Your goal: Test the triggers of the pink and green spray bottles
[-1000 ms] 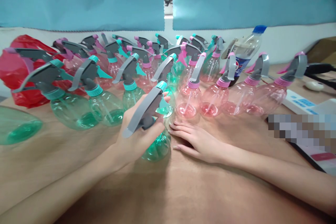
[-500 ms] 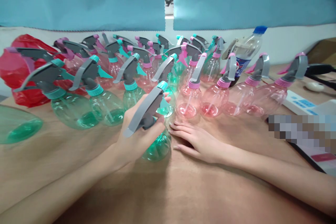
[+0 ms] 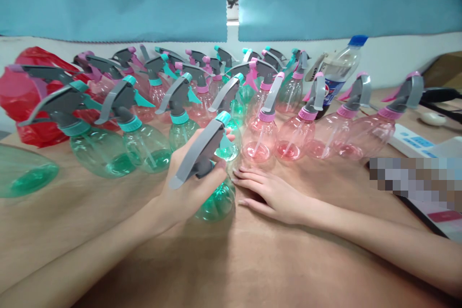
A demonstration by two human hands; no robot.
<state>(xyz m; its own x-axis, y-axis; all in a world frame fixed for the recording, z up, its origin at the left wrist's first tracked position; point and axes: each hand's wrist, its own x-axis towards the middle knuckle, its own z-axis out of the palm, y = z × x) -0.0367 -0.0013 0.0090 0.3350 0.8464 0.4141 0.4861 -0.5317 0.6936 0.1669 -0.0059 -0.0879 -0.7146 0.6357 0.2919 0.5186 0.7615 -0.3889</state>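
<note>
My left hand [image 3: 187,187] is wrapped round the neck of a green spray bottle [image 3: 216,202] with a grey trigger head and a turquoise nozzle. The bottle stands upright on the wooden table [image 3: 274,264]. To its right, my right hand [image 3: 270,192] lies flat, palm down, fingers pointing at the bottle's side; whether the fingertips touch it I cannot tell. Just behind my hands stands a pink spray bottle [image 3: 260,144], and another green spray bottle [image 3: 147,149] is to the left. The fingers of my left hand are partly hidden behind the spray head.
Several more green and pink spray bottles fill the back of the table. A soda bottle with a blue cap [image 3: 346,67] stands behind the pink ones. A red plastic bag [image 3: 36,120] sits at far left. White devices [image 3: 415,142] and a small white object [image 3: 432,119] lie at right.
</note>
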